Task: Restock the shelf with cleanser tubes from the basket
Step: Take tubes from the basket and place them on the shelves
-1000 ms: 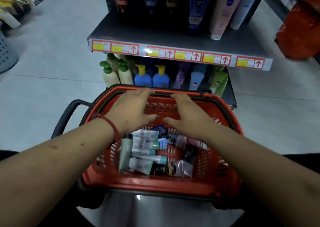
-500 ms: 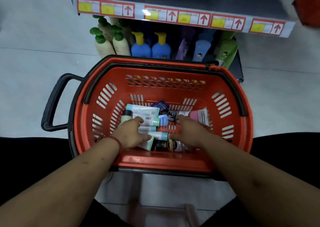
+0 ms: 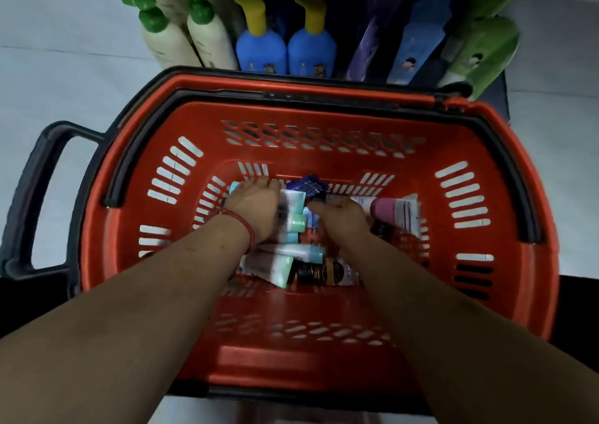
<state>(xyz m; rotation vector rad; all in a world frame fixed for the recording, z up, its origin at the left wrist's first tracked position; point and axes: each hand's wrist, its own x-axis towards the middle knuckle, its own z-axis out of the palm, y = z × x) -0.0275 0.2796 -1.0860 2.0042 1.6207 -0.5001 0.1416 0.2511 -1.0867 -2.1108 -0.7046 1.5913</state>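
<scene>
- Cleanser tubes (image 3: 282, 266) are heaped at the bottom of the red basket (image 3: 324, 362), with both hands lowered among them.
- At the far left, the basket's black side handle (image 3: 32, 196) is seen sticking out over the pale floor.
- A white tube with a mint cap (image 3: 294, 211) lies directly under the left hand (image 3: 256, 206) and shows at the hand's right edge, touching it.
- The left fingers (image 3: 261, 182) are bent downward over the far end of that tube; the tips are hidden, so whether it is gripped or only pressed cannot be told.
- The left hand is held back-up, with a red band (image 3: 244, 227) round the wrist and the forearm slanted in from the lower left.
- A dark blue tube (image 3: 311, 185) lies just beyond the gap between the two hands.
- The right hand (image 3: 342, 219) is set just beside the mint-capped tube, knuckles up and fingers curled down out of sight; a hold on anything cannot be made out.
- A pink-capped tube (image 3: 395, 211) lies just to the right of the right hand.
- The right forearm is angled in from the lower right.
- The shelf's low tier (image 3: 504, 99) stands behind the basket.
</scene>
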